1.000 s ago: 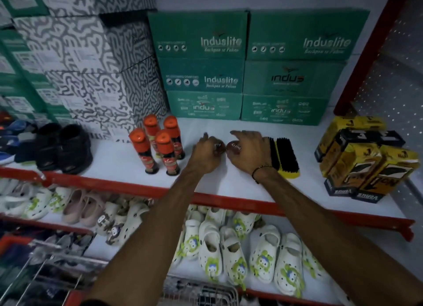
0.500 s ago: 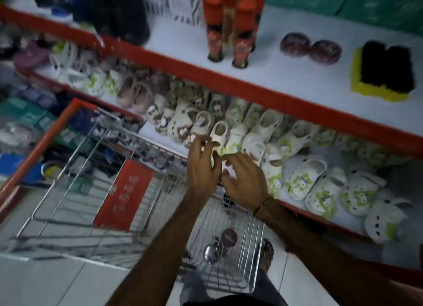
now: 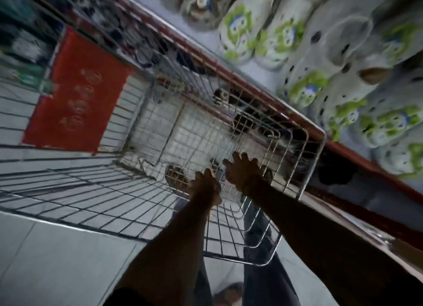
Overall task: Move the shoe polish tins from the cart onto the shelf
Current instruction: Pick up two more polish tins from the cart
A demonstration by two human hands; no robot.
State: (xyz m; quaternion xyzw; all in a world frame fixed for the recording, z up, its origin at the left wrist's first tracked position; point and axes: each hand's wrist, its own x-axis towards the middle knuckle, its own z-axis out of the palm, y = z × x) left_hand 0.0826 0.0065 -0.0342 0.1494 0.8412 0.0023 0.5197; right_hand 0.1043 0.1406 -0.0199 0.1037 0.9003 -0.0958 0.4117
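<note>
I look steeply down into a wire shopping cart (image 3: 317, 159). Both my hands are low inside its basket, close together above the mesh floor. My left hand (image 3: 204, 186) points downward with its fingers curled under, so what it touches is hidden. My right hand (image 3: 243, 170) is beside it with the fingers spread. No shoe polish tin shows clearly; the hands cover that patch of the cart floor. A dark rounded shape (image 3: 176, 176) lies just left of my left hand, too blurred to identify.
A red panel (image 3: 75, 93) hangs on the cart's far end. A red-edged shelf (image 3: 357, 153) runs along the cart's right side, packed with white clogs (image 3: 343, 54) bearing green figures. Grey floor tiles (image 3: 57, 260) lie to the left. The picture is motion-blurred.
My hands left the two tins on the upper shelf, dropped past the clog shelf and went down into the cart basket. The view swung from the shelf to the cart.
</note>
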